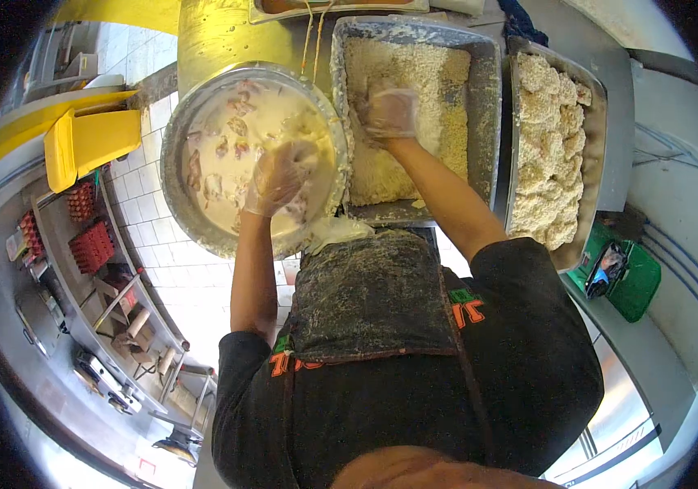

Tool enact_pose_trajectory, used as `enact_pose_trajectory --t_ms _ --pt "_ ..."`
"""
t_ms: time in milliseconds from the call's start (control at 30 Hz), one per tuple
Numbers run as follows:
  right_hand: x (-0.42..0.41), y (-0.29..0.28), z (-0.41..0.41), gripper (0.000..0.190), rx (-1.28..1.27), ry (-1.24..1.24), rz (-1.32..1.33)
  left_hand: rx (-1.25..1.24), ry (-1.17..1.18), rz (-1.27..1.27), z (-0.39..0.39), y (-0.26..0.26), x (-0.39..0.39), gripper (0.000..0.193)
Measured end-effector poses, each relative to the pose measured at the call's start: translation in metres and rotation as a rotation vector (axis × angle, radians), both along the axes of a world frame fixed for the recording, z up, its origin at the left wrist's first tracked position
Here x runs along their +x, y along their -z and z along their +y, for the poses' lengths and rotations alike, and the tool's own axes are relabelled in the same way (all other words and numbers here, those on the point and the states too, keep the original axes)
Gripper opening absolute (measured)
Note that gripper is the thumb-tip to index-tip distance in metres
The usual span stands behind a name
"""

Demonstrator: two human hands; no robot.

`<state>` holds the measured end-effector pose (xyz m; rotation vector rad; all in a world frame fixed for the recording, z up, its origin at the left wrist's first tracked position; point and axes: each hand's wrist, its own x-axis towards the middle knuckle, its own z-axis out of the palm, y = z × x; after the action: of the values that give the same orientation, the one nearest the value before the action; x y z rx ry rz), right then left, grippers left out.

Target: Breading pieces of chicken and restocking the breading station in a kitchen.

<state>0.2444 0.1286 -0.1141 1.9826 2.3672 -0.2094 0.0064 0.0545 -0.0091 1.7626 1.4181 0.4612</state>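
Observation:
My left hand (280, 178), in a clear plastic glove, reaches over a large round metal bowl (173, 183) of pale, milky batter (214, 134). Pieces of raw meat (237, 126) show at the batter's surface. The fingertips meet the liquid, and whether they grip a piece is hidden. My right hand (390, 113), also gloved, is down at the crumbs (379, 174) in a deep rectangular metal pan (484, 122). Motion blurs its fingers, so I cannot tell if anything is in them. To the right, a long metal tray (593, 153) holds a heap of crumb-coated pieces (547, 153).
A pair of tongs (313, 43) lies behind the bowl, near another tray (336, 7). A dark cloth (521, 24) is at the back right. At left stand a yellow bin (89, 143) and shelving with red egg trays (91, 247). A green container (633, 281) stands at right.

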Motion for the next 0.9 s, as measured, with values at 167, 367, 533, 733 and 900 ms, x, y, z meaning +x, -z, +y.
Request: enact_pose_trajectory --t_ms 167,367,533,733,900 --pt "-0.008 -0.009 0.003 0.065 0.177 0.687 0.819 0.278 0.153 0.286 0.029 0.041 0.004 0.029" --pt "0.058 -0.02 -0.012 0.065 -0.716 -0.188 0.381 0.217 0.424 0.685 0.026 0.097 0.0 0.038" --pt "0.059 -0.096 -0.019 0.065 -0.675 0.128 1.243 -0.18 0.241 0.261 -0.006 0.089 -0.012 0.048" --pt "0.102 -0.078 -0.033 0.052 -0.799 0.197 0.696 0.003 0.397 0.302 -0.052 0.076 -0.053 0.026" --pt "0.041 -0.04 -0.095 0.053 -0.915 0.181 0.762 -0.199 -0.142 -0.255 -0.047 -0.007 -0.021 0.024"
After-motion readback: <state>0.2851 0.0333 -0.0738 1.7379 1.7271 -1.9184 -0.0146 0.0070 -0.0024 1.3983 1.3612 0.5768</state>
